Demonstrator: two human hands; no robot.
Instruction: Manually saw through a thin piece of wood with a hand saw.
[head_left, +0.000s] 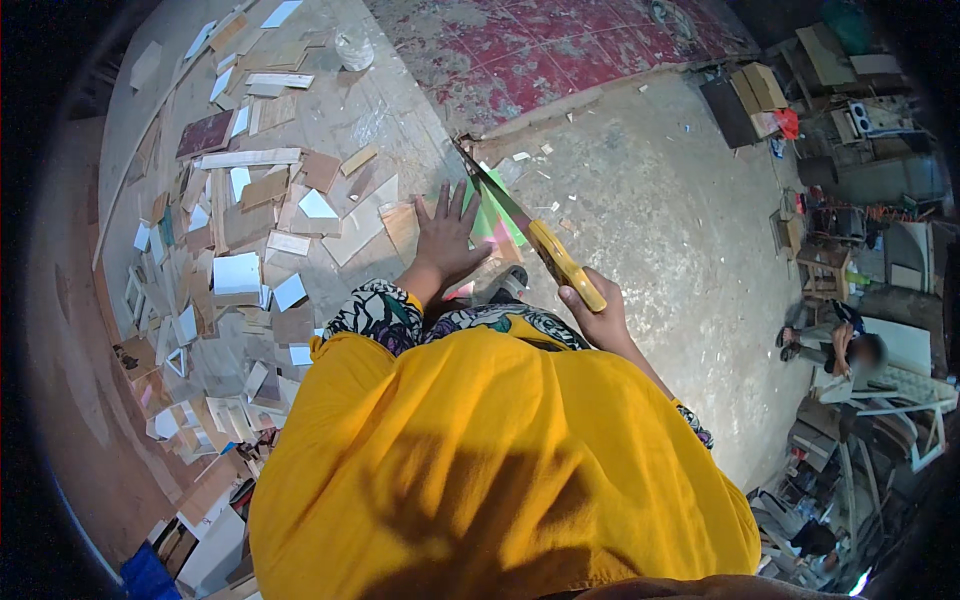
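pressing flat, the left hand point(446, 238) lies with its fingers spread wide on a green board point(497, 222) that rests on the concrete floor point(650, 230). the right hand point(598, 315) is wrapped tight round the yellow handle of a saw point(530, 232), whose blade runs up and left across the board, just beside the left fingertips. a yellow cloth point(480, 470) over the person's body fills the lower middle and hides the wrists and most of both forearms; patterned sleeves point(375, 312) show at its top edge. left of the hands, many offcuts point(240, 250) of wood and white sheet lie scattered, some overlapping. a red mat point(560, 50) lies beyond the board. far right, well apart, another person point(840, 345) sits among cluttered furniture and boxes point(755, 95).
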